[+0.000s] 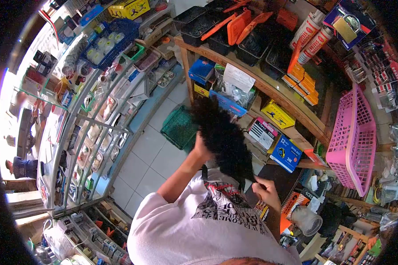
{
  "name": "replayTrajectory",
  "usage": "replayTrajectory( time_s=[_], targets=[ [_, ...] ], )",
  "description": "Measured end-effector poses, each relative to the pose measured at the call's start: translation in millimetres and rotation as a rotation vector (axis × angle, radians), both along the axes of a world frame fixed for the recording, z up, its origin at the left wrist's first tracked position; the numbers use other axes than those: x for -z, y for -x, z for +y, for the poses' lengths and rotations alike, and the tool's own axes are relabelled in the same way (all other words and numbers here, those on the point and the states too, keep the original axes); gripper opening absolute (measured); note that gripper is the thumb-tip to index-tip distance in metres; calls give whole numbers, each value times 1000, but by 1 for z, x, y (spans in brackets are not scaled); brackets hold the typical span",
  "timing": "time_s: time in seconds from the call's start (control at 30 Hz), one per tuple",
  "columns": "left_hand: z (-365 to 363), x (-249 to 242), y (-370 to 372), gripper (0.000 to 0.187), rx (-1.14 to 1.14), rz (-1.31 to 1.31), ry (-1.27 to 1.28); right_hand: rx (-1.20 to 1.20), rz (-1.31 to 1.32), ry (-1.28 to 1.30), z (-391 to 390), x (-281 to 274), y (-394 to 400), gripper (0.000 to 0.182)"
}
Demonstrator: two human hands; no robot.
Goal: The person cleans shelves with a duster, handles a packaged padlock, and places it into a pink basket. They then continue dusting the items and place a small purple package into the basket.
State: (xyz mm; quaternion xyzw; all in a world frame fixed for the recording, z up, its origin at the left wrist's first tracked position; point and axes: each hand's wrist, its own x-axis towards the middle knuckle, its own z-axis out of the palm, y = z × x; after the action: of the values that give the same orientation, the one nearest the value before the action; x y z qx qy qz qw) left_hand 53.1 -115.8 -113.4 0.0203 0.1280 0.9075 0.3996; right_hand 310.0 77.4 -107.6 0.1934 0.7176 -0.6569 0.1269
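Observation:
A black, fluffy feather duster point(223, 137) is held in front of my chest, slanting from upper left to lower right. My left hand point(202, 149) is closed around it on its left side, with part of the fingers hidden behind the dark feathers. A short dark end pokes out just below that hand. At the duster's lower right tip, my right hand point(265, 191) has its fingers curled in and pinches the feather ends. Past the left hand, a green mesh basket point(177, 128) stands on the tiled floor.
A glass display counter point(106, 128) with small goods runs along the left. Ahead is a wooden shelf point(252, 73) with boxes, black bins and sealant tubes point(314, 44). A pink plastic basket point(351, 145) is at the right, and a clear plastic tub point(306, 221) stands lower right.

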Motion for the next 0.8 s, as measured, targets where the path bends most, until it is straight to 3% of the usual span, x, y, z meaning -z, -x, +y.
replayTrajectory(
  time_s=[0.07, 0.17, 0.23, 0.3, 0.37, 0.4, 0.47, 0.5, 0.53, 0.57, 0.67, 0.77, 0.8],
  targets=[
    [3, 18, -20, 65, -15, -5, 61, 37, -66, 40, 1, 1, 3, 40],
    [4, -11, -9, 66, 18, -98, 191, 119, 3, 165, 0, -8, 5, 39],
    [-4, -33, 9, 67, 16, -98, 100, 121, 28, 124, 6, 0, -2, 14],
    [-2, -45, 16, 68, -4, -126, -18, 107, 46, 68, 10, 2, -5, 21],
    [6, -32, 3, 67, 6, -105, 95, 74, 60, 1, 11, -4, -5, 27],
    [9, -23, -6, 67, 12, -95, 152, 43, 48, 40, 12, -6, -2, 11],
    [15, 0, -27, 67, 97, -111, 281, -10, 27, 115, 16, -14, 8, 38],
    [18, 5, -33, 67, 143, -115, 345, 20, 40, 83, 13, -22, 13, 19],
    [18, -3, -28, 67, 130, -116, 283, 51, 56, 52, 6, -30, 20, 13],
    [17, -12, -21, 67, 117, -119, 221, 83, 70, 22, 1, -35, 22, 31],
    [8, -38, 2, 69, 36, -65, 43, 64, 16, 86, 4, -26, 11, 31],
    [7, -39, 3, 71, -2, -65, 1, 55, 44, 75, 8, -9, 2, 26],
    [9, -32, -4, 71, 25, -97, 21, 32, 57, 102, 8, -3, 3, 15]
  ],
)
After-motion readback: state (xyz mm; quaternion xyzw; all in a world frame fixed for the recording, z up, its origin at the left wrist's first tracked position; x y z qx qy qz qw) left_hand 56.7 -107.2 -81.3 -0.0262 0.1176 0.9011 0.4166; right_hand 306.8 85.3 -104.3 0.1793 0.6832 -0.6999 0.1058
